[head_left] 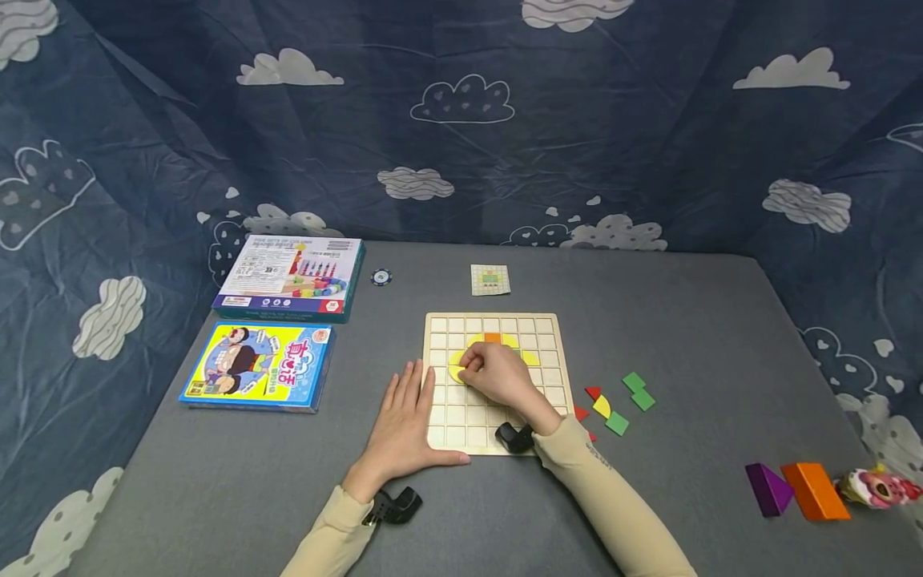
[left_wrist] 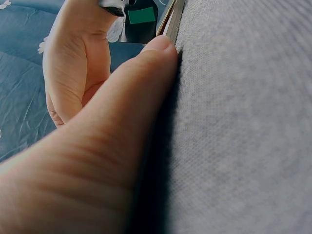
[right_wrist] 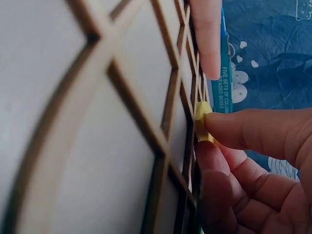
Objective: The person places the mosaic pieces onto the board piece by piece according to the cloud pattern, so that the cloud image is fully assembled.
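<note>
A wooden grid board (head_left: 551, 332) lies in the middle of the grey table, with yellow pieces (head_left: 531, 358) and an orange piece (head_left: 492, 337) set in its upper cells. My right hand (head_left: 497, 375) rests on the board and pinches a yellow piece (right_wrist: 202, 115) between thumb and finger against the grid (right_wrist: 146, 112). My left hand (head_left: 402, 425) lies flat with straight fingers on the board's left edge, its thumb (left_wrist: 117, 126) pressed along the board's side on the table (left_wrist: 243, 122). Loose red, yellow and green pieces (head_left: 613, 403) lie right of the board.
Two game boxes (head_left: 288, 276) (head_left: 258, 366) lie at the left. A small pattern card (head_left: 490, 279) and a round chip (head_left: 380, 277) sit behind the board. A purple block (head_left: 767, 488), an orange block (head_left: 815, 490) and a small toy (head_left: 876, 487) stand at the right edge.
</note>
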`<state>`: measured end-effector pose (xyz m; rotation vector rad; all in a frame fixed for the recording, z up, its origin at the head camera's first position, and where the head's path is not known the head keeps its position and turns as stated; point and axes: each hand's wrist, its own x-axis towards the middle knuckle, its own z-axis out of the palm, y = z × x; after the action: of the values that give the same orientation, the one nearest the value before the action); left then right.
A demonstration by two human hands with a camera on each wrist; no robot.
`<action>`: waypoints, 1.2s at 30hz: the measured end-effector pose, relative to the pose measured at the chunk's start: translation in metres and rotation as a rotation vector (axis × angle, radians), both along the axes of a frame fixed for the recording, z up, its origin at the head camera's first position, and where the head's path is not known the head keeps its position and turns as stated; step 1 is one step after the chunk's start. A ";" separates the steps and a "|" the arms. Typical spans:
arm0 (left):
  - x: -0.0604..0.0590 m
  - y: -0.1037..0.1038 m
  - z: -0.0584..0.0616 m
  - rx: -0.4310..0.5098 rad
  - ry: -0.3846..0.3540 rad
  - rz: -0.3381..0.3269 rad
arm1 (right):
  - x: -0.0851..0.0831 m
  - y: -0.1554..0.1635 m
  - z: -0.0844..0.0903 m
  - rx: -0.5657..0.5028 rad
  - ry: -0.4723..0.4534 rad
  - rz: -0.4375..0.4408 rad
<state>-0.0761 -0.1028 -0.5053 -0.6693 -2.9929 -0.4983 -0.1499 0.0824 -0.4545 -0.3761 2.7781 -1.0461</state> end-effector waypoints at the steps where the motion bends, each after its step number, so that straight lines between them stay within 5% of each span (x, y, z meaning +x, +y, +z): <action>1: 0.000 0.000 0.000 -0.001 0.000 -0.001 | 0.000 0.000 0.000 0.006 0.002 -0.001; 25: 0.000 0.002 0.000 -0.003 0.001 -0.011 | 0.004 0.008 0.000 0.019 0.029 -0.039; 36: 0.001 0.001 0.001 0.022 -0.029 0.004 | 0.011 0.051 0.020 0.026 0.040 -0.085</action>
<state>-0.0748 -0.1021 -0.5040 -0.6604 -3.0107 -0.5447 -0.1388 0.1338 -0.4343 -0.2807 2.8637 -1.0298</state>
